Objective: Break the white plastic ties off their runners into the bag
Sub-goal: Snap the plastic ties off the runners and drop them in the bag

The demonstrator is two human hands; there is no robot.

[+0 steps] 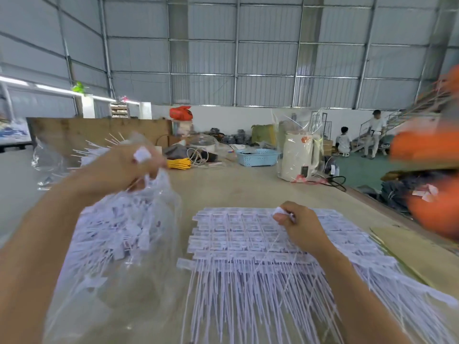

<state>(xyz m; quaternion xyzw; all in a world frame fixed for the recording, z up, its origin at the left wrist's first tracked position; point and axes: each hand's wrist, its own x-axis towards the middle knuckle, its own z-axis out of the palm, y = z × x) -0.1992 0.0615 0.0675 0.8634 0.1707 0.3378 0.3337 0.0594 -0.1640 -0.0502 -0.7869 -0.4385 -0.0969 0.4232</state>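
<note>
On the right edge we see only an orange blur (432, 145). Our left hand (124, 167) is blurry, curled around white ties (141, 155) over the clear bag (119, 244). Our right hand (298, 224) pinches one tie on the runners (243, 247). They lie on a tan table (248, 184) inside a big metal shed.

Even, soft daylight fills the shed, casting scarcely any shadows. Wide-angle distortion bows the wall panels (248, 58) at the edges, while motion blur smears the left hand (124, 165) and orange shapes (432, 175) at right.
</note>
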